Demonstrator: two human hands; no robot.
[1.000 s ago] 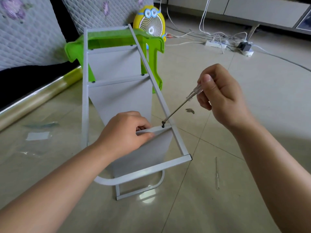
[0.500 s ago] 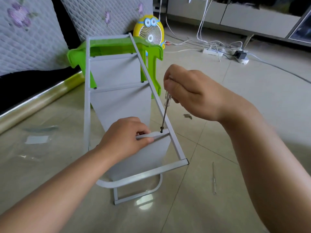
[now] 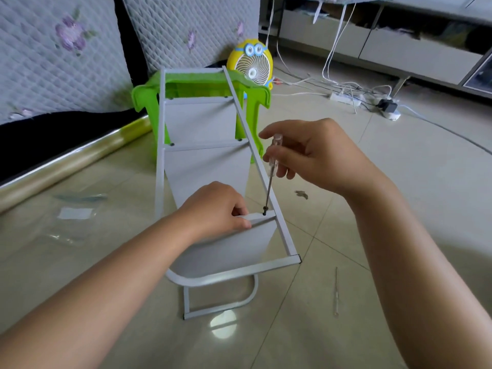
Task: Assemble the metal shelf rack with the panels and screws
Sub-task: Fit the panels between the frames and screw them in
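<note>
The metal rack (image 3: 239, 272) leans with its far end on the green stool (image 3: 143, 99). At the end farthest from that stool the left hand (image 3: 215, 209) curls over the lip of the panel (image 3: 226, 249), while the right hand (image 3: 319, 161) pinches the screwdriver (image 3: 270, 177) loosely in its fingertips, the tip seated on the screw (image 3: 264, 210). The screw stands proud, so that light grip could let the tip skip off or the screw cross-thread — and a slackened left hand may let the panel's hole drift.
</note>
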